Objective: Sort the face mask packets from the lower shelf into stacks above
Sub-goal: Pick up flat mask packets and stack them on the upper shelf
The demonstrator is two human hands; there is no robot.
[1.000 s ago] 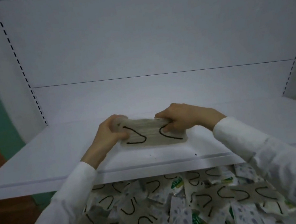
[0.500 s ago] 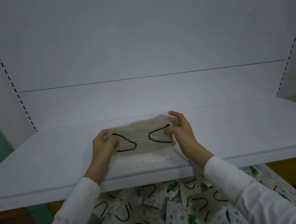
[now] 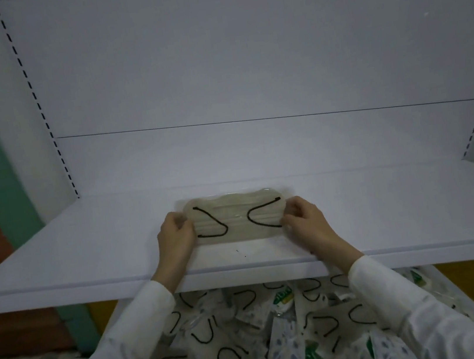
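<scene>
Mask packet (image 3: 237, 220) rests on the upper shelf (image 3: 86, 251), left hand (image 3: 175, 239) and right hand (image 3: 305, 221) pinching its ends.

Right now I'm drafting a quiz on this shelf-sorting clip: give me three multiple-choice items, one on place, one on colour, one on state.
1. Where is the beige packet? A on the upper shelf B on a chair C on the floor
2. Its ear loops are? A white B black C green
3. It is gripped by? A one hand B both hands C neither
A: it lies flat up there. B: black lines show through the wrap. B: left hand and right hand pinch its ends.
</scene>
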